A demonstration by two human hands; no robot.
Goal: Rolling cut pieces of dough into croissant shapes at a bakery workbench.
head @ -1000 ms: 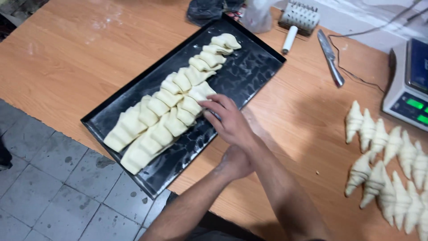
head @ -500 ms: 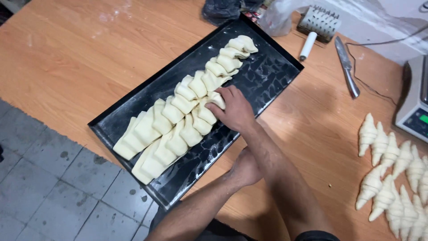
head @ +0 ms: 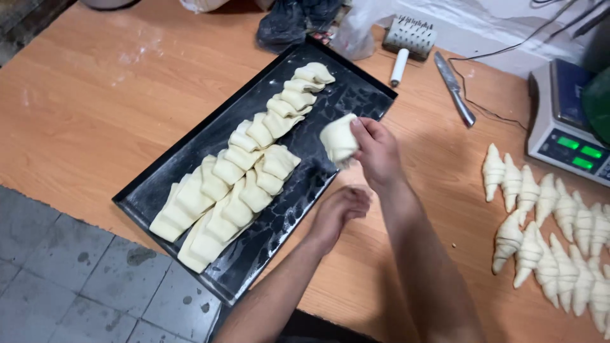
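Pale dough piece (head: pixel 338 140) sits pinched in the right hand (head: pixel 376 151), lifted just above the black tray's (head: pixel 298 190) bare floured half, free of the overlapping dough rows (head: pixel 244 171). Left hand (head: pixel 340 213) rests loosely curled, holding nothing, at the tray's edge on the counter (head: pixel 95 95). Shaped croissants (head: pixel 553 222), a knife (head: pixel 455 89), a scale (head: pixel 562 121) lie rightward, none obstructing.

The dough piece (head: pixel 338 140) is pale, flat and roughly triangular, with soft folded edges. It is lifted above the right side of the black tray (head: pixel 356 95), just right of the dough rows (head: pixel 244 174).
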